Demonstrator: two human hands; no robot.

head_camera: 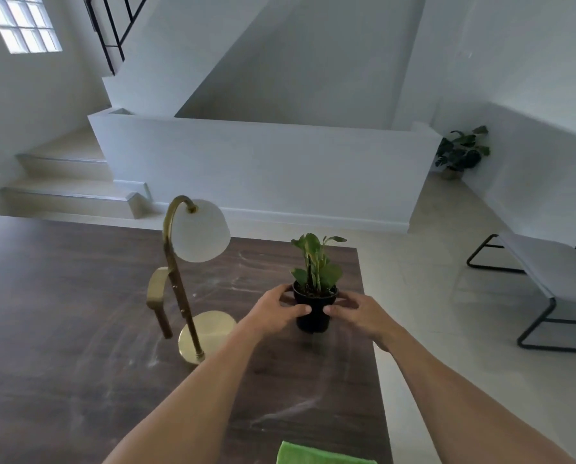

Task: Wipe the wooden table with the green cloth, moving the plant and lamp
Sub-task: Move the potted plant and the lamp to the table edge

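both hands were cupped around the small black plastic pot of the leafy green plant [314, 309] right of the frame's centre, the left hand [275, 313] and the right hand [360, 311] pressing its sides, fingers curled, probably to shift it off the streaked dark wooden table [79, 329]. whether the pot had left the surface, i could not tell. just left stood the brass lamp with the white dome shade [193, 262], near enough to crowd a leftward move. the folded green cloth [316, 455] lay unheld at the bottom edge.

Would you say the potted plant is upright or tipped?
Upright: the black pot stands level between both hands, stems rising straight.
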